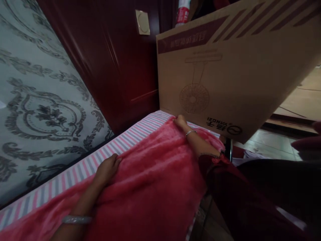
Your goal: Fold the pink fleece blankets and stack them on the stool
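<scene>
Plush red blanket (152, 190), softly creased, spread over a pink-and-grey striped sheet (75, 174) near the patterned wall (50, 117). Runs out of view at the bottom; passes partly behind the right forearm (203, 146). Pinched narrowly at the upper edge by the right hand (181, 122); seemingly gripped there too by the curled left hand (108, 168), fingertips hard to make out.

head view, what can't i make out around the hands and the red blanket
All in the head view:
Left hand: the back of the hand hides whether its fingers pinch the cloth.
Red blanket: near part cut off by the bottom edge.
Red-and-white container: top cut off by the top edge; lettering too blurred.
</scene>
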The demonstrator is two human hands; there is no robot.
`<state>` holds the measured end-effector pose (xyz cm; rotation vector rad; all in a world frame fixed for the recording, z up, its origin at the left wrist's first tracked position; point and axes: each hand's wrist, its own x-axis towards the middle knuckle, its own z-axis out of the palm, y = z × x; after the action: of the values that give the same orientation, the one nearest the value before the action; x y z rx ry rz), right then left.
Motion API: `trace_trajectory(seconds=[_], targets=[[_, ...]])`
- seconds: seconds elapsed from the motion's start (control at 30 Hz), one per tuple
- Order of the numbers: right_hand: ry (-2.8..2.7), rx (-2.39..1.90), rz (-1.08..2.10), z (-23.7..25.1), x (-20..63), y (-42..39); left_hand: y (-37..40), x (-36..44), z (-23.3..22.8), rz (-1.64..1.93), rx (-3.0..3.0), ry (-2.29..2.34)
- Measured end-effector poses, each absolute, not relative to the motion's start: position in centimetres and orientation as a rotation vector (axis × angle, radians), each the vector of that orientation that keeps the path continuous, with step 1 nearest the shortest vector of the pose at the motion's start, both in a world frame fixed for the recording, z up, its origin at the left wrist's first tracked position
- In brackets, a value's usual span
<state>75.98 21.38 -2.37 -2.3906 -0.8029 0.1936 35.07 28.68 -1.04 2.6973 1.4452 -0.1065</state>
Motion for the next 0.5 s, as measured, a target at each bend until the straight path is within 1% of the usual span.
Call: trace_trajectory(seconds=[0.17,0.33,0.5], targets=[[-0.855,-2.311,0.061,-3.0,76.5,23.6,29.3,35.5,0.0,0.051,2.749,1.709],[-0.882,-2.353,0.111,-4.6,75.8,24.3,30.1,35.6,-1.6,-0.107,2.719,1.588],[-0.911,-2.378,0.176,-4.0,76.1,23.8,31.7,35.1,-2.6,-0.086,2.657,1.544]])
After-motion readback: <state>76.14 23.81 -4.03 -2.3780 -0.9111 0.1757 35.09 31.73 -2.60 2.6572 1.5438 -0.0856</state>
